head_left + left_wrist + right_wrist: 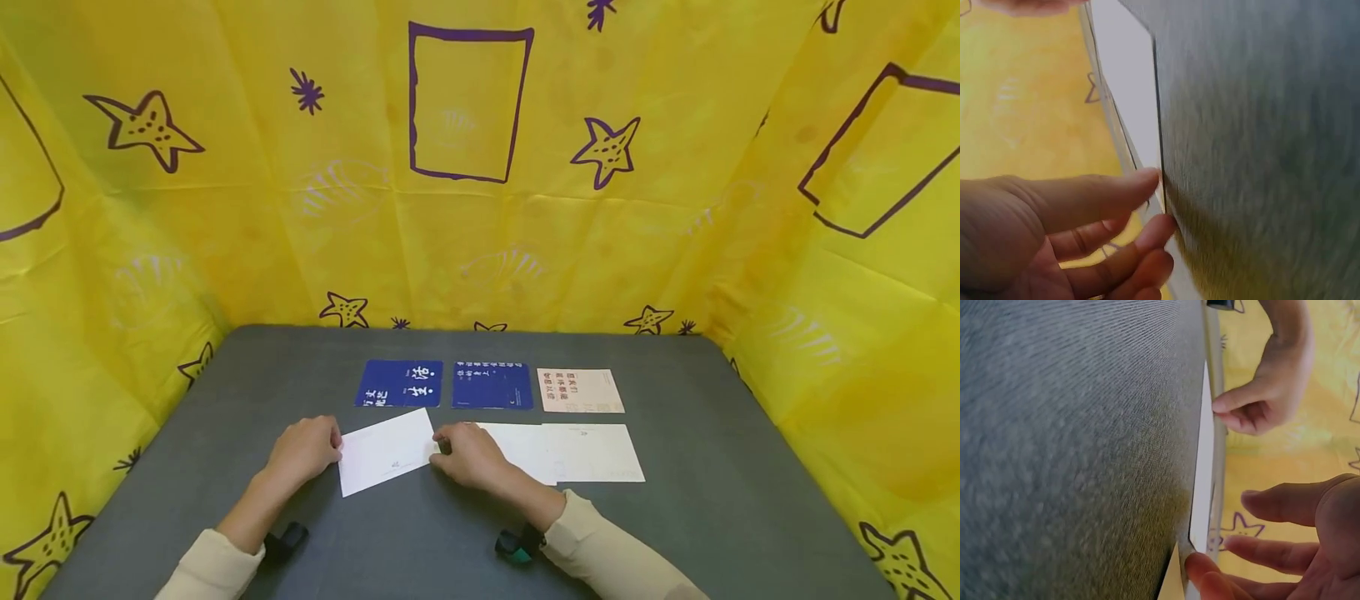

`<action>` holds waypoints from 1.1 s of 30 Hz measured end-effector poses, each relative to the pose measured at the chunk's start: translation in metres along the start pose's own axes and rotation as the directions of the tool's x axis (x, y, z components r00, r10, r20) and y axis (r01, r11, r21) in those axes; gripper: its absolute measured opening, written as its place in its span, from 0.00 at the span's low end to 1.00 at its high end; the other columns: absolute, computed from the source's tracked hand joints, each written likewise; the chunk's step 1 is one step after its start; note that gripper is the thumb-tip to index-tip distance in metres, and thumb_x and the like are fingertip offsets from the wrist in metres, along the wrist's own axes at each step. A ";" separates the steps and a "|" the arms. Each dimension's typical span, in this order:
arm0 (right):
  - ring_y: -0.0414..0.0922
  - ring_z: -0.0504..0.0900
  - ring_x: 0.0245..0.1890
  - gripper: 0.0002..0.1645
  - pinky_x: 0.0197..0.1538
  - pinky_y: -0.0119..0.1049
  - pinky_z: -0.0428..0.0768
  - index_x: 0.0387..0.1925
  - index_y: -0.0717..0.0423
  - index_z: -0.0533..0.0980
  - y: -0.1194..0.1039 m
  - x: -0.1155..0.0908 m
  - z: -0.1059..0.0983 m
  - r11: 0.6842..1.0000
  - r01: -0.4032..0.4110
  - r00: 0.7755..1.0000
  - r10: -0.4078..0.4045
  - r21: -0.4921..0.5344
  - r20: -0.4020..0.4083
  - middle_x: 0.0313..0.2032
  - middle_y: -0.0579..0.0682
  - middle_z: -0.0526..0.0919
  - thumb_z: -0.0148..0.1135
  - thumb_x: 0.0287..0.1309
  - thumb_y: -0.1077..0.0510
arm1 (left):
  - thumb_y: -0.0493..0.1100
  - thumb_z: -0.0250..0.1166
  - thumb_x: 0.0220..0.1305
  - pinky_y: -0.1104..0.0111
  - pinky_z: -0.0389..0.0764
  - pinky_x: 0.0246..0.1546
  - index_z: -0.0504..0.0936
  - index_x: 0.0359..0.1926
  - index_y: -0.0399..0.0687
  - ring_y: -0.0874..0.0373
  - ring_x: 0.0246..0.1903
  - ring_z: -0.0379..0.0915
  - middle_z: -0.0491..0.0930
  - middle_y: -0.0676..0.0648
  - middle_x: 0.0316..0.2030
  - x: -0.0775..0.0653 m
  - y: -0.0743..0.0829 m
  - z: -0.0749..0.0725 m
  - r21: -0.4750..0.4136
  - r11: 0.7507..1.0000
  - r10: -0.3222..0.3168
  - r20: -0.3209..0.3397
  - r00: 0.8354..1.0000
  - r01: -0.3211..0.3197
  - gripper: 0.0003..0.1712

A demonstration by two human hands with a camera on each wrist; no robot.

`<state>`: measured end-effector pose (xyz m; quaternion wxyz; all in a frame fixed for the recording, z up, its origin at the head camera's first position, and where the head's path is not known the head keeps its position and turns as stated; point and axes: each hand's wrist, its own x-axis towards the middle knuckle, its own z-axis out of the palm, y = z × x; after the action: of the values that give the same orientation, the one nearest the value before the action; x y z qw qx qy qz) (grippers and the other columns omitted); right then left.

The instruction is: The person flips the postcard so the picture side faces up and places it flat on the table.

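A white card (pixel 386 454) lies tilted in the front row, its right end higher than its left in the head view. My left hand (pixel 303 450) pinches its left edge between thumb and fingers; the left wrist view shows the thumb (pixel 1129 187) on that edge. By the card's right edge is my right hand (pixel 471 454). Its thumb (pixel 1282 501) and fingers stand apart in the right wrist view, with a fingertip close to the card's corner; whether it touches cannot be told. The right hand partly covers a second white card (pixel 517 448).
A third white card (pixel 596 452) adjoins the second on the right. Behind them lie a blue card (pixel 401 385) with white writing, another blue card (pixel 491 387) and a cream card (pixel 581 390) with red writing. Yellow patterned cloth (pixel 472 250) surrounds the grey table (pixel 720 500).
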<state>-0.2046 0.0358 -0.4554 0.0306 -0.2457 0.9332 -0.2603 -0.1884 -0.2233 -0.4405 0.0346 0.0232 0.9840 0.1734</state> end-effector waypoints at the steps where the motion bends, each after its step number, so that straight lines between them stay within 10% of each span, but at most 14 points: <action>1: 0.39 0.76 0.29 0.16 0.36 0.32 0.74 0.43 0.56 0.84 0.000 0.000 0.000 1.000 -0.002 1.000 0.002 0.008 0.010 0.31 0.48 0.86 0.67 0.52 0.55 | 0.36 0.69 0.49 0.61 0.69 0.25 0.78 0.26 0.45 0.53 0.25 0.71 0.78 0.49 0.24 0.000 0.000 0.000 -0.005 1.000 0.005 -0.005 1.000 -0.005 0.06; 9: 0.38 0.76 0.27 0.20 0.34 0.31 0.74 0.48 0.59 0.81 -0.001 0.002 0.000 0.976 -0.067 0.994 0.048 0.207 0.097 0.36 0.54 0.86 0.68 0.54 0.55 | 0.42 0.67 0.58 0.58 0.73 0.32 0.82 0.34 0.43 0.52 0.30 0.76 0.84 0.46 0.30 0.003 0.004 0.003 -0.123 0.992 -0.025 0.041 0.999 0.030 0.06; 21: 0.40 0.75 0.16 0.22 0.19 0.28 0.70 0.51 0.68 0.76 0.002 0.002 0.006 0.768 -0.257 0.966 0.176 0.587 0.191 0.31 0.51 0.79 0.66 0.52 0.69 | 0.35 0.63 0.61 0.64 0.77 0.37 0.79 0.49 0.27 0.48 0.41 0.79 0.84 0.34 0.40 0.007 -0.006 0.007 -0.489 0.868 -0.036 0.101 0.994 0.081 0.17; 28: 0.38 0.76 0.16 0.22 0.35 0.33 0.73 0.51 0.64 0.78 0.000 0.002 0.008 0.889 -0.201 0.979 0.165 0.411 0.122 0.42 0.59 0.83 0.67 0.54 0.64 | 0.40 0.65 0.59 0.51 0.75 0.42 0.82 0.47 0.32 0.43 0.40 0.79 0.85 0.37 0.38 0.003 0.002 -0.002 -0.171 0.983 -0.060 0.029 0.998 0.064 0.17; 33: 0.38 0.78 0.16 0.23 0.37 0.32 0.73 0.53 0.63 0.77 -0.004 0.002 0.008 0.911 -0.157 0.986 0.125 0.382 0.108 0.46 0.61 0.83 0.67 0.54 0.62 | 0.45 0.66 0.60 0.52 0.73 0.38 0.81 0.48 0.33 0.48 0.34 0.75 0.82 0.40 0.36 0.001 0.005 -0.005 -0.066 0.993 -0.093 0.070 0.993 0.097 0.21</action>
<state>-0.2035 0.0281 -0.4604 0.1354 -0.1770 0.8762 -0.4274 -0.1892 -0.2203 -0.4344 0.0763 -0.0191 0.9756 0.2049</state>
